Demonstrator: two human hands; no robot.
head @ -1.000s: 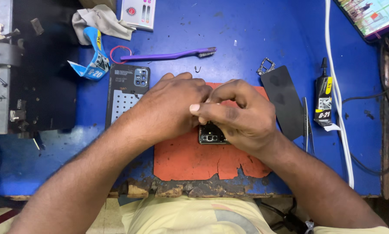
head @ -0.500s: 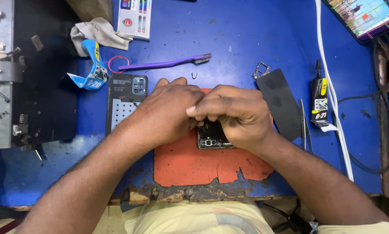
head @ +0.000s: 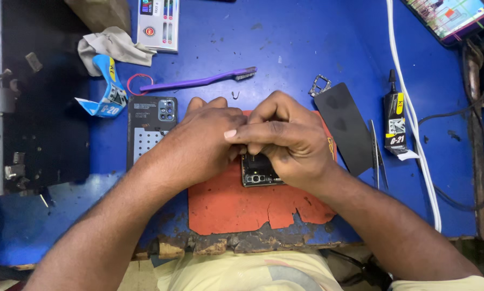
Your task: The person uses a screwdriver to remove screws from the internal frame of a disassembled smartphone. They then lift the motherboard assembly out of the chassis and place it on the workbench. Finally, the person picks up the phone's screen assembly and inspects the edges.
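Going left to right across the blue surface: at about 9 o'clock there's a black mat with small metal bits, parked off to the side. Next to it a grey rag and a torn blue glue packet, then a purple brush lying flat at 11 o'clock, within easy reach, I'd guess.

The phone's back cover sits inside-up just beside the left wrist.

Dead center, both hands are bunched over the opened phone, which lies on a chewed-up orange mat, probably there so it doesn't slide. The left hand curls over the phone's top end, seemingly pinning it down; its grip is hidden under the knuckles, so I can't tell if it's closed on anything. The right hand has thumb and fingers pinched together right above the board, like it's working some tiny part, but whatever's in that grip is too small to see.

Toward 3 o'clock: a small metal frame, a dark panel, tweezers, a black glue tube, and a white cable running down the surface.
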